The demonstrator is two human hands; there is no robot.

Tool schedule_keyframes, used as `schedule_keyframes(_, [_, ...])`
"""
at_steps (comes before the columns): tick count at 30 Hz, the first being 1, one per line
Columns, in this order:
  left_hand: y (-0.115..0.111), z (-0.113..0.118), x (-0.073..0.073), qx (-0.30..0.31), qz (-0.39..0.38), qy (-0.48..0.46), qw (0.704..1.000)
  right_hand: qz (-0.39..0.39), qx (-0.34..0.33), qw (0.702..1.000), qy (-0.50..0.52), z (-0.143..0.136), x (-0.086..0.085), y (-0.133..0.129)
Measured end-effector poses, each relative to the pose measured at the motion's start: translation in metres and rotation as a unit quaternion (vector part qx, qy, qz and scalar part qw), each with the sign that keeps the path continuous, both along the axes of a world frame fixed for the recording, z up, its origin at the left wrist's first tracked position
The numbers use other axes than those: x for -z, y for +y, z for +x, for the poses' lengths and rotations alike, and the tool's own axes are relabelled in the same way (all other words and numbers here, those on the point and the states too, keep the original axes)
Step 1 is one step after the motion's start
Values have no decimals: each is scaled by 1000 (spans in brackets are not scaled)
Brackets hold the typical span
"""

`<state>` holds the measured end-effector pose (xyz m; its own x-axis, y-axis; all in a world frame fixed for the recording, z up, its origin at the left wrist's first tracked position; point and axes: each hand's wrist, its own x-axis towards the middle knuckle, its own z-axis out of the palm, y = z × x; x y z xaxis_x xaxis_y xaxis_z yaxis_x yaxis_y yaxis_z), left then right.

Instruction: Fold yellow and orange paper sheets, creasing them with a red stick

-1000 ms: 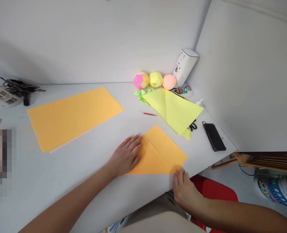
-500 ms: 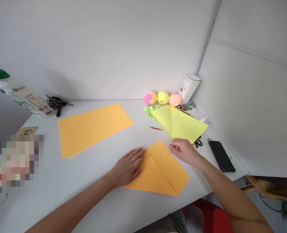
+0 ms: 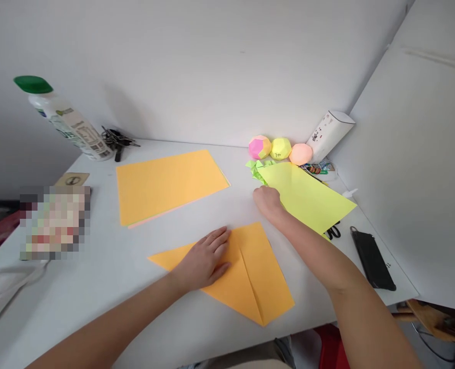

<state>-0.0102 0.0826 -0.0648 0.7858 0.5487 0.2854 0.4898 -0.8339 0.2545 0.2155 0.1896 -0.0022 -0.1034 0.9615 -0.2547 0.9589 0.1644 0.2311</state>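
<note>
Since half a second ago, my right hand (image 3: pixel 268 201) has travelled away from the upper edge of the folded orange sheet (image 3: pixel 268 271) and farther across the table (image 3: pixel 104 287), to the left edge of the yellow-green sheet (image 3: pixel 308 197). The folded orange sheet has also turned a little, and its pointed left corner now shows beyond my left forearm. It lies flat in front of me, near the table's front edge, with a long crease line running down its right part.

My left hand (image 3: pixel 204 261) rests on it palm down, fingers stretched out and close together, gripping nothing, simply lying across the paper. My right fingers are curled in (knuckles up, so I cannot tell whether anything is pinched beneath them); they cover the spot where a thin red pencil lay.

Just beyond that hand sit some crumpled-looking green paper pieces (image 3: pixel 257 171), partly beside the yellow-green sheet. Behind them three faceted balls stand in a row: a pink and orange ball (image 3: pixel 259 147), a yellow ball (image 3: pixel 281 148) and a peach ball (image 3: pixel 301 154), with a leaning white container (image 3: pixel 331 136) next to the last. Black scissor handles (image 3: pixel 333 232) poke out from under the yellow-green sheet. Well to my left lies a stack of orange-topped paper (image 3: pixel 171 184).
</note>
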Motion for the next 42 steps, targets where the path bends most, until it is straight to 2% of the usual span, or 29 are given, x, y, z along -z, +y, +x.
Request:
schedule_keyframes(4, [1, -2, 1, 0, -13, -22, 1000, 56, -10, 998, 28, 4, -11, -15])
schedule_keyframes(7, [2, -2, -1, 2, -22, -27, 999, 86, -70, 991, 78, -5, -11, -53])
schedule_keyframes(9, [2, -1, -3, -2, -36, -31, 999, 83, -142, 977, 135, -16, 0, -84])
schedule_keyframes(11, [3, 1, -4, -5, -53, -43, 998, 156, -255, 905, 303, -28, 18, -113])
schedule_keyframes(12, [4, 2, -4, -9, -57, -48, 997, 180, -283, 876, 348, -33, 27, -124])
schedule_keyframes(13, [4, 1, -4, -18, -55, -51, 997, 199, -285, 864, 365, -37, 36, -133])
schedule_keyframes(15, [5, -5, -3, -47, -41, -47, 997, 193, -286, 867, 360, -41, 49, -143])
schedule_keyframes(19, [-9, -38, 1, -122, -12, 20, 992, 167, -285, 886, 326, -41, 57, -143])
schedule_keyframes(23, [-39, -76, 1, -207, 29, 93, 974, 182, -295, 881, 321, -38, 55, -141])
schedule_keyframes(26, [-57, -91, 1, -250, 41, 107, 961, 190, -302, 878, 319, -39, 54, -142])
schedule_keyframes(30, [-69, -93, 1, -298, 53, 110, 947, 196, -301, 880, 312, -40, 54, -143])
schedule_keyframes(37, [-78, -77, 4, -386, 39, 117, 914, 212, -308, 877, 302, -41, 54, -141])
schedule_keyframes(42, [-80, -71, 1, -415, 38, 118, 901, 215, -304, 871, 320, -41, 55, -142])
